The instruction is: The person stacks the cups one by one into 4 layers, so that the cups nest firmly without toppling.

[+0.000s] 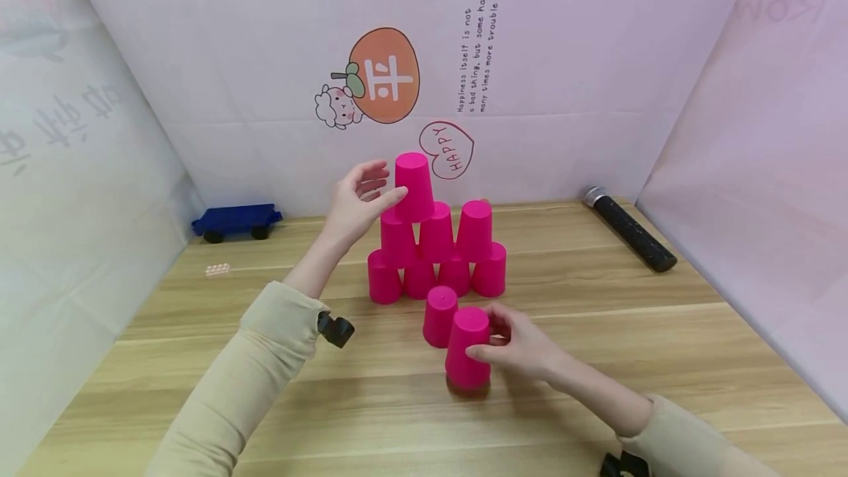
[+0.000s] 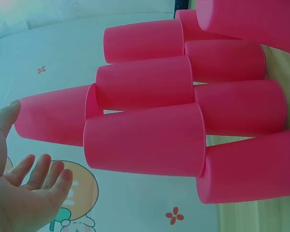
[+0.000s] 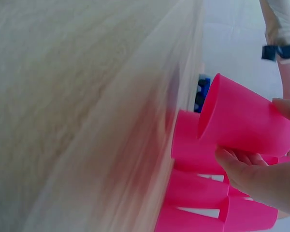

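Pink cups stand upside down in a stepped stack, a bottom row of several and three in the middle row [image 1: 436, 234]. On the middle row's left side rests the top cup [image 1: 414, 186]. Beside it is my left hand [image 1: 354, 205], its fingers spread loosely apart from the cup. In the left wrist view the left thumb [image 2: 8, 115] overlaps that cup's closed end. My right hand [image 1: 520, 344] grips another upside-down cup [image 1: 468, 352] between thumb and fingers, close over the table. Just behind it stands a single cup [image 1: 440, 319], in front of the stack.
A blue toy cart [image 1: 238, 221] stands at the table's back left. At the back right lies a black microphone [image 1: 629, 230]. A small pale dotted item [image 1: 217, 269] is on the left of the wooden table [image 1: 331, 418]. Printed white cloth [image 1: 543, 94] rises behind and at both sides.
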`<state>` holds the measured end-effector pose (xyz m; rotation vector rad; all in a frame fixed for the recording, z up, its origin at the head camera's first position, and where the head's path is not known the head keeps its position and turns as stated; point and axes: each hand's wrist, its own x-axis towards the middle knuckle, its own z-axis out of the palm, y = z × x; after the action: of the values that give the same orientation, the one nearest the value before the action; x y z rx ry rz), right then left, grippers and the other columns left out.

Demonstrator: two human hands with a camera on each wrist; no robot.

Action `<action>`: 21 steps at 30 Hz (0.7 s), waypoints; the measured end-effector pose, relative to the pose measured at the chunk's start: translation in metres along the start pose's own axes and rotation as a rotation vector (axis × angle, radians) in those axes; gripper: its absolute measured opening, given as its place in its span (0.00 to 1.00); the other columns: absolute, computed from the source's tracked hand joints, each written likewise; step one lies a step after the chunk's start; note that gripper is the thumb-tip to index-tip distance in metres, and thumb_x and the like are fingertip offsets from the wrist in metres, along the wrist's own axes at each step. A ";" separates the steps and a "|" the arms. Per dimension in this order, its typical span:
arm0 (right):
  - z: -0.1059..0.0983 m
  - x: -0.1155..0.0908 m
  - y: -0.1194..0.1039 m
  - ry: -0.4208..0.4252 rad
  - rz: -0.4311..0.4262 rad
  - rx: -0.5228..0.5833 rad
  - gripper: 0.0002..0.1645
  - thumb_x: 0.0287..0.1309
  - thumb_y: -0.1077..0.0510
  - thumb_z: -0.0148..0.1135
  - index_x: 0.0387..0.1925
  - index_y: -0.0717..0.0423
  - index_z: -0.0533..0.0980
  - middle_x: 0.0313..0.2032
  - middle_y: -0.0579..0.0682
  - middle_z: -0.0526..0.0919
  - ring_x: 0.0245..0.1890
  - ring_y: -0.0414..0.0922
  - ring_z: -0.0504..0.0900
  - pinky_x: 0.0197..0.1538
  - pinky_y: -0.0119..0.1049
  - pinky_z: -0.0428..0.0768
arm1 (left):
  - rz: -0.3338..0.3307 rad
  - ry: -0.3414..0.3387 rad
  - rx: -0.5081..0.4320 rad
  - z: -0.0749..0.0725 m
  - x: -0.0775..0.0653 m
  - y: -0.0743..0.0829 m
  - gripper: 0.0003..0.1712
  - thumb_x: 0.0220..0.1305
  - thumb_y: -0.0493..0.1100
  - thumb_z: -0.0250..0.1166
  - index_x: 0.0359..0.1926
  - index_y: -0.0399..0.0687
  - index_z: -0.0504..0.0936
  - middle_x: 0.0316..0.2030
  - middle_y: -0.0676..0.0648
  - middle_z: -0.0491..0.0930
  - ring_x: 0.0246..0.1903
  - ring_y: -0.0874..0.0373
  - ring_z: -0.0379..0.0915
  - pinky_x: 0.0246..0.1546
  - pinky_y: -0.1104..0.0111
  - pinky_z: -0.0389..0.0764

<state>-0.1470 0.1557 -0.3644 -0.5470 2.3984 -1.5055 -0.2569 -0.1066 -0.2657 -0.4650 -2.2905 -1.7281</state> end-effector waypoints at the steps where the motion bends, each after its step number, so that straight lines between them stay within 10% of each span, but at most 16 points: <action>1: -0.002 0.000 0.000 0.008 -0.003 0.003 0.30 0.51 0.55 0.68 0.53 0.63 0.69 0.47 0.56 0.79 0.46 0.46 0.78 0.51 0.35 0.80 | 0.000 0.000 -0.010 -0.002 -0.004 0.003 0.34 0.57 0.46 0.67 0.63 0.46 0.67 0.58 0.42 0.72 0.59 0.50 0.69 0.63 0.57 0.70; 21: -0.060 0.000 -0.018 0.331 -0.028 -0.057 0.26 0.58 0.51 0.63 0.54 0.59 0.71 0.41 0.47 0.79 0.40 0.40 0.79 0.42 0.29 0.79 | 0.022 0.013 0.014 -0.020 -0.062 -0.022 0.32 0.56 0.43 0.69 0.61 0.44 0.69 0.57 0.44 0.74 0.59 0.54 0.70 0.63 0.59 0.70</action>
<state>-0.1682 0.1971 -0.3227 -0.3677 2.6961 -1.6551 -0.2078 -0.1377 -0.3026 -0.4734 -2.2785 -1.6986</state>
